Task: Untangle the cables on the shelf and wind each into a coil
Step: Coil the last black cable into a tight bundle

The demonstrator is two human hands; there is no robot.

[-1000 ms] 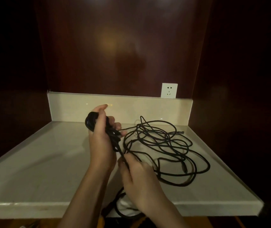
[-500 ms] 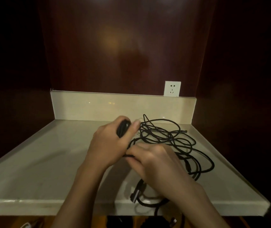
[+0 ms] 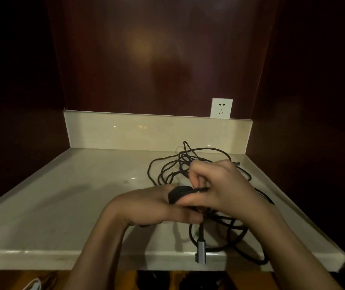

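A tangle of thin black cables (image 3: 190,164) lies on the right half of the pale stone shelf (image 3: 73,197). My left hand (image 3: 148,206) grips a small black coil (image 3: 178,193) of wound cable, held low over the shelf's middle. My right hand (image 3: 219,185) pinches a strand of the same cable right at the coil, fingers curled over it. Below my hands a grey metal plug (image 3: 201,251) dangles at the shelf's front edge, with loops of cable (image 3: 249,252) spilling past the edge beside it.
A white wall socket (image 3: 221,108) sits above the shelf's low back rim (image 3: 146,130) at the right. Dark wood panels close in the back and both sides. The shelf's front edge (image 3: 83,260) runs just under my wrists.
My left hand has lowered and turned the coil toward me. My right hand has swung over it, laying a strand across. The grey plug has been drawn up to the shelf's front edge.
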